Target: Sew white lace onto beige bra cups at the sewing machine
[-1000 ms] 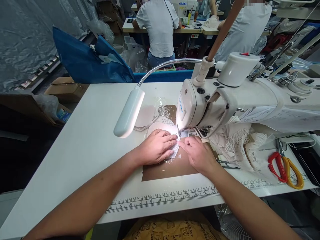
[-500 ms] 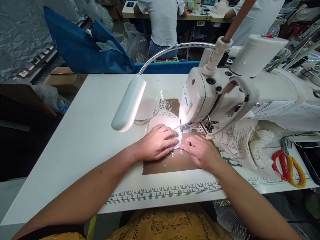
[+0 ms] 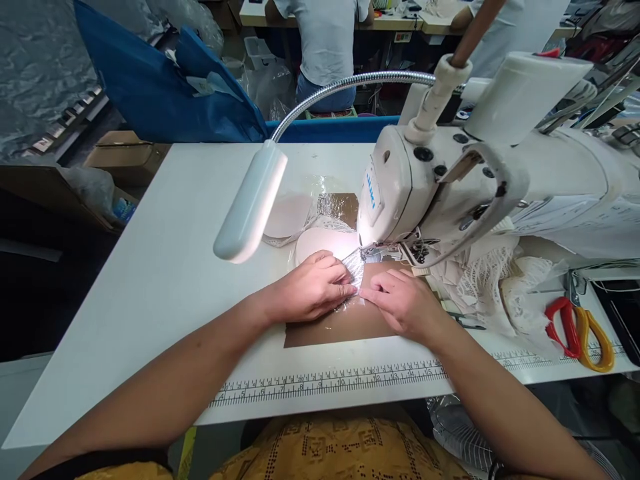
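Note:
My left hand (image 3: pixel 313 290) lies palm down on a small white lace piece (image 3: pixel 354 269), its fingers pressed together on the fabric just in front of the needle. My right hand (image 3: pixel 400 301) rests beside it on the right, fingers curled, with the thumb and forefinger pinching the piece's right edge. The piece runs under the presser foot (image 3: pixel 373 252) of a white sewing machine (image 3: pixel 450 180). A white padded cup (image 3: pixel 317 241) lies behind my left hand. Both hands sit on a brown plate (image 3: pixel 345 323) set in the white table (image 3: pixel 165 267).
A white gooseneck lamp (image 3: pixel 247 203) hangs over the table's left-centre. Loose lace (image 3: pixel 480 287) is heaped right of the needle, with red and yellow scissors (image 3: pixel 580 330) further right. A ruler strip (image 3: pixel 330 380) lines the front edge. Other people sit at tables behind a blue bag (image 3: pixel 165 87).
My head has moved closer and lower, so the machine looks larger. Both hands have stayed on the lace piece, shifting slightly toward the needle.

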`<state>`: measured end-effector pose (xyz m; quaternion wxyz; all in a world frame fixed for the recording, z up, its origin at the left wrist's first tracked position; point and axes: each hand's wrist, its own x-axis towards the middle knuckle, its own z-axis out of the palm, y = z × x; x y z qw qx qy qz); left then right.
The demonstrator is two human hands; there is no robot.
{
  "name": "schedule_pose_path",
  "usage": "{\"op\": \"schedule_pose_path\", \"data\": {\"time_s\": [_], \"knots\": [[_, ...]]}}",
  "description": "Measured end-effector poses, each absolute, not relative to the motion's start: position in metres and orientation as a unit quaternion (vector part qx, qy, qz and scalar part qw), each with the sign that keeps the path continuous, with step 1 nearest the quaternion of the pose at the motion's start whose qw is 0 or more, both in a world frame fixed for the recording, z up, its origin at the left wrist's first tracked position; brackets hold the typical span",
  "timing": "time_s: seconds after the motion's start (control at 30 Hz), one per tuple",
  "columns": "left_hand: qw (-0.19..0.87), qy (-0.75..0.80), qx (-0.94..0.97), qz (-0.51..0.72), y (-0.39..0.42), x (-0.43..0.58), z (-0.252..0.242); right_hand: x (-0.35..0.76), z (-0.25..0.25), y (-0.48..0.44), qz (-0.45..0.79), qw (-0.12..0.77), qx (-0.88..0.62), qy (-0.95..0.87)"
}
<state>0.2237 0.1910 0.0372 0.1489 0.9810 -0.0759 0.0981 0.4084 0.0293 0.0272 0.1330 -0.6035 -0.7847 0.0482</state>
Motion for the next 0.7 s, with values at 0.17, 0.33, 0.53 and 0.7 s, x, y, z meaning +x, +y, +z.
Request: {"op": "schedule_pose_path", "data": {"time_s": [0.17, 0.33, 0.53, 0.7], "knots": [[0.146, -0.076, 0.981, 0.098, 0.1893, 0.2255, 0.0390, 0.4094, 0.0262, 0.0290, 0.056, 0.162, -0.602, -0.780], [0.154, -0.073, 0.980, 0.101, 0.1891, 0.2255, 0.0394, 0.4051, 0.0286, 0.0297, 0.037, 0.140, -0.597, -0.789], [0.171, -0.068, 0.978, 0.098, 0.1915, 0.2257, 0.0359, 0.4006, 0.0283, 0.0302, 0.008, 0.116, -0.596, -0.795], [0.137, -0.018, 0.987, 0.085, 0.1897, 0.2321, 0.0346, 0.4023, 0.0273, 0.0292, 0.010, 0.129, -0.594, -0.794]]}}
